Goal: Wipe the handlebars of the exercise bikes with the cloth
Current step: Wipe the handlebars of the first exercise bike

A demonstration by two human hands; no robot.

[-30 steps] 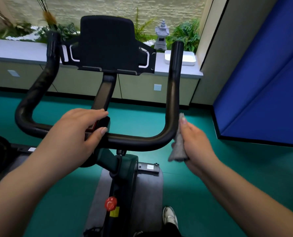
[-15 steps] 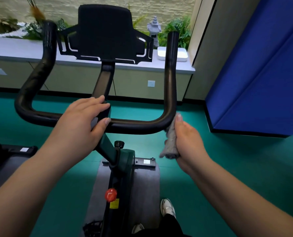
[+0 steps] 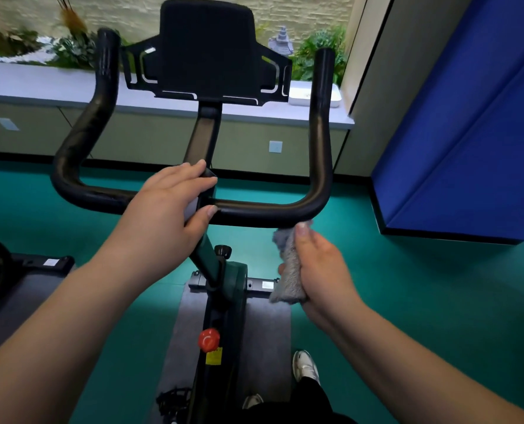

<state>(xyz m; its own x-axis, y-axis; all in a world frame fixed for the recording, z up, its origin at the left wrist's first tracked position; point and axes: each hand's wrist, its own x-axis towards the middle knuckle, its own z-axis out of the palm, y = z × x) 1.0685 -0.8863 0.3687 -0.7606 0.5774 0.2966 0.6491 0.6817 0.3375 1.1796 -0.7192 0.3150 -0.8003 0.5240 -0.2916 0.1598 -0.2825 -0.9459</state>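
The right hand [image 3: 318,264] holds a bunched grey cloth [image 3: 286,267], thumb pressed on its top end, which touches the underside of the handlebar [image 3: 254,211] just inside the right-hand bend. From there the crossbar runs level to the left toward the centre post [image 3: 204,139], while the right arm of the bar rises straight up and away to its end cap. The left hand [image 3: 169,206] grips the middle clamp, fingers over the top and thumb beneath, so a leftward wipe would likely meet it soon. Upward along the right arm looks like the freer path: nothing crowds it, and the blue wall panel [image 3: 468,123] stands well apart. The left arm of the bar is nearer the left hand, which carries no cloth.
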